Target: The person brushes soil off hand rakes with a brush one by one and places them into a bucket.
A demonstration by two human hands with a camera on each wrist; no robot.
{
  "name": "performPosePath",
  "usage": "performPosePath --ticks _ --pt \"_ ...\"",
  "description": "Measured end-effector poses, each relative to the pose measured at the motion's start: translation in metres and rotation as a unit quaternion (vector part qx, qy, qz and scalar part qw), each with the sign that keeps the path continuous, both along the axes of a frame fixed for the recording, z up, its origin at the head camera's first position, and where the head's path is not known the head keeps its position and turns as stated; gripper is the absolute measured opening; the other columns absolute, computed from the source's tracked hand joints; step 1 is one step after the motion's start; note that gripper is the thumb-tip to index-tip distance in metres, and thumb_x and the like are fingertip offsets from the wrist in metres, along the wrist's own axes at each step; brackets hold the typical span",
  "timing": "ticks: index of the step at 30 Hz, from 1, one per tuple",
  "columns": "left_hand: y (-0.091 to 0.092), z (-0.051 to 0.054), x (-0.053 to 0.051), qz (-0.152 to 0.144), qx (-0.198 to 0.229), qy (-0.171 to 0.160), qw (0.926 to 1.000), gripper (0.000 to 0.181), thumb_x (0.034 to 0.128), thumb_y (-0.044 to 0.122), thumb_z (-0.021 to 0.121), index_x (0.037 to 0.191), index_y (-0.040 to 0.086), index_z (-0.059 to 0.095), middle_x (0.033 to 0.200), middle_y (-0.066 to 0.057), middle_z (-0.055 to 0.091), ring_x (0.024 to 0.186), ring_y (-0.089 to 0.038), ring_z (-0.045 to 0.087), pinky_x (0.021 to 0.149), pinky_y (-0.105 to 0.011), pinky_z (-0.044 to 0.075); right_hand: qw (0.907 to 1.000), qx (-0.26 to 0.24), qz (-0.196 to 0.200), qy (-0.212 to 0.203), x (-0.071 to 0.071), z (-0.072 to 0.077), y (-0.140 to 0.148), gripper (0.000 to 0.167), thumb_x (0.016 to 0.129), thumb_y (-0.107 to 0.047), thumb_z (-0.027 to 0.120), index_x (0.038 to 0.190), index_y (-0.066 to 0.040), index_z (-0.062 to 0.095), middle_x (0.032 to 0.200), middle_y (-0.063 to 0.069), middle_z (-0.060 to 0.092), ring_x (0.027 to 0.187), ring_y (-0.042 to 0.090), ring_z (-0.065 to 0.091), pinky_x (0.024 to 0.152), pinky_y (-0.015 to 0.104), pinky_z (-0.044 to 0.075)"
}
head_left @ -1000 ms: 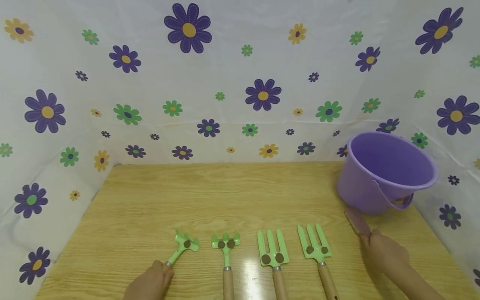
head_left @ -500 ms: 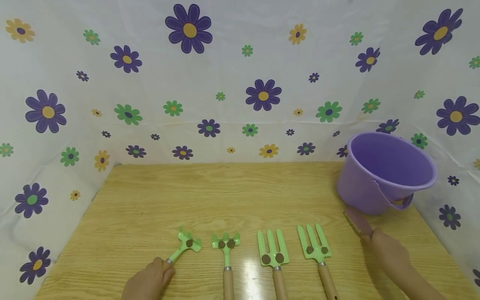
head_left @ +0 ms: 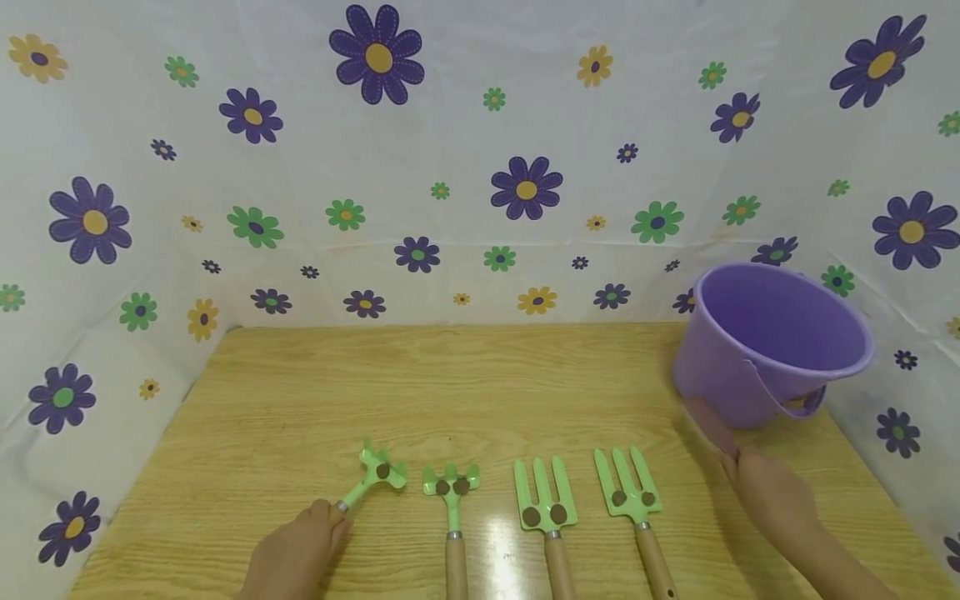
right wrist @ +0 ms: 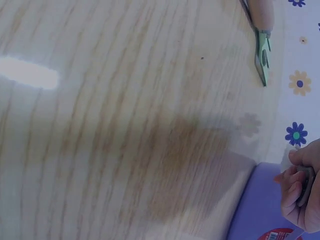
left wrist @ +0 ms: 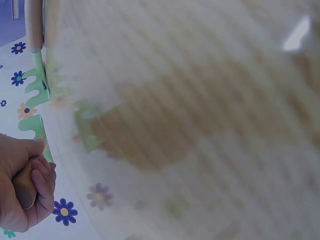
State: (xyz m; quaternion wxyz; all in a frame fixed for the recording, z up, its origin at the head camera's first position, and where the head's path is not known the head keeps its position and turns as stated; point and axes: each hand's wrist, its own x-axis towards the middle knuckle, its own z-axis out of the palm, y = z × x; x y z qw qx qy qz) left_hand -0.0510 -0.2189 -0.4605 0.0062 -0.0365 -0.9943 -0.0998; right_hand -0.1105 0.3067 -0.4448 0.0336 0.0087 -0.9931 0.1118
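Observation:
My left hand (head_left: 294,552) grips the wooden handle of a small green hand rake (head_left: 381,468), its prongs pointing up and away from me. One round brown spot shows on the rake's head. In the left wrist view, the butt of the handle (left wrist: 25,190) pokes out of my curled fingers. On the right, my right hand (head_left: 776,498) holds a mauve-backed brush (head_left: 711,427) by its handle. The brush overlaps the foot of the purple bucket (head_left: 720,379); whether they touch I cannot tell. Its bristles are turned out of sight.
Between my hands lie a second green hand rake (head_left: 452,492) and two green hand forks, one near the middle (head_left: 546,500) and one further right (head_left: 630,492). Each bears two brown spots. A flowered sheet (head_left: 450,142) hangs behind the wooden table (head_left: 435,375).
The held rake has shifted slightly up and right, away from me. The brush has moved a little up and left and rolled, so its bristles, visible before, are now hidden.

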Motion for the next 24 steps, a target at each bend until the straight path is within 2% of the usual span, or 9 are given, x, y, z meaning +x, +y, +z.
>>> performPosePath --ticks 3,6,8,10,12,16,20,22,24 --pt "-0.001 0.003 -0.001 -0.012 -0.008 0.016 0.9998 0.029 0.0935 0.025 0.06 0.074 0.007 0.05 0.052 0.004 0.034 0.039 -0.006 0.031 0.033 -0.015 0.026 0.9997 -0.008 -0.01 -0.021 0.0 0.004 0.0 0.039 0.1 -0.026 0.046 0.08 0.007 0.051 0.058 0.018 0.056 0.053 0.041 0.058 0.039 0.047 0.044" --pt "-0.004 0.005 -0.001 -0.045 -0.032 0.075 0.9957 0.035 0.0946 0.029 0.058 0.069 0.008 0.047 0.05 0.006 0.031 0.037 -0.003 0.027 0.032 -0.013 0.024 0.9991 -0.009 -0.019 -0.036 0.001 0.007 0.003 0.042 0.101 -0.029 0.043 0.08 0.006 0.051 0.059 0.017 0.056 0.052 0.039 0.058 0.039 0.046 0.043" --pt "-0.005 0.006 -0.003 -0.07 -0.053 0.13 0.9876 0.043 0.0979 0.037 0.047 0.067 0.008 0.046 0.049 0.008 0.028 0.036 -0.001 0.022 0.031 -0.011 0.021 0.999 -0.006 -0.022 -0.038 0.002 0.008 0.005 0.043 0.102 -0.03 0.041 0.08 0.005 0.052 0.058 0.016 0.055 0.051 0.038 0.057 0.038 0.045 0.042" --pt "-0.006 0.008 -0.006 -0.09 -0.067 0.176 0.9781 0.054 0.0997 0.045 0.029 0.066 0.007 0.046 0.048 0.008 0.026 0.035 0.001 0.019 0.031 -0.009 0.019 0.9992 -0.005 -0.018 -0.034 0.003 0.008 0.006 0.042 0.102 -0.03 0.041 0.08 0.004 0.051 0.056 0.013 0.053 0.049 0.035 0.056 0.036 0.043 0.041" --pt "-0.006 0.01 -0.009 -0.101 -0.07 0.201 0.9719 0.065 0.0972 0.05 0.011 0.065 0.006 0.047 0.048 0.009 0.024 0.035 0.002 0.018 0.031 -0.008 0.017 1.0 0.002 -0.005 -0.005 0.003 0.008 0.005 0.037 0.101 -0.028 0.045 0.081 0.003 0.052 0.054 0.012 0.052 0.046 0.034 0.054 0.035 0.042 0.04" --pt "-0.003 0.015 -0.014 -0.12 -0.077 0.247 0.9585 0.07 0.0979 0.049 0.005 0.064 0.005 0.048 0.047 0.009 0.022 0.035 0.003 0.014 0.031 -0.007 0.013 0.9979 0.018 0.024 0.058 0.004 0.011 0.002 0.025 0.096 -0.018 0.054 0.082 0.002 0.051 0.05 0.007 0.047 0.042 0.028 0.049 0.033 0.04 0.038" --pt "0.0 0.022 -0.015 -0.125 -0.092 0.27 0.9502 0.071 0.0991 0.048 0.004 0.064 0.004 0.047 0.046 0.008 0.022 0.034 0.002 0.013 0.031 -0.008 0.011 0.9936 0.036 0.041 0.099 0.006 0.016 -0.003 0.022 0.093 -0.014 0.059 0.081 0.003 0.05 0.048 0.004 0.041 0.038 0.023 0.043 0.031 0.035 0.035" --pt "0.002 0.026 -0.015 -0.123 -0.092 0.266 0.9516 0.072 0.0986 0.049 0.003 0.066 0.003 0.048 0.046 0.008 0.022 0.034 0.002 0.014 0.031 -0.009 0.012 0.991 0.048 0.048 0.116 0.008 0.02 -0.007 0.024 0.091 -0.014 0.061 0.079 0.003 0.049 0.047 0.003 0.038 0.037 0.02 0.039 0.03 0.032 0.033" --pt "0.004 0.031 -0.014 -0.119 -0.089 0.25 0.9568 0.076 0.0973 0.05 0.0 0.068 0.002 0.051 0.046 0.007 0.024 0.033 0.002 0.016 0.03 -0.008 0.013 0.9878 0.066 0.059 0.128 0.009 0.023 -0.01 0.026 0.089 -0.014 0.064 0.076 0.001 0.048 0.046 0.002 0.036 0.035 0.018 0.037 0.029 0.03 0.031"
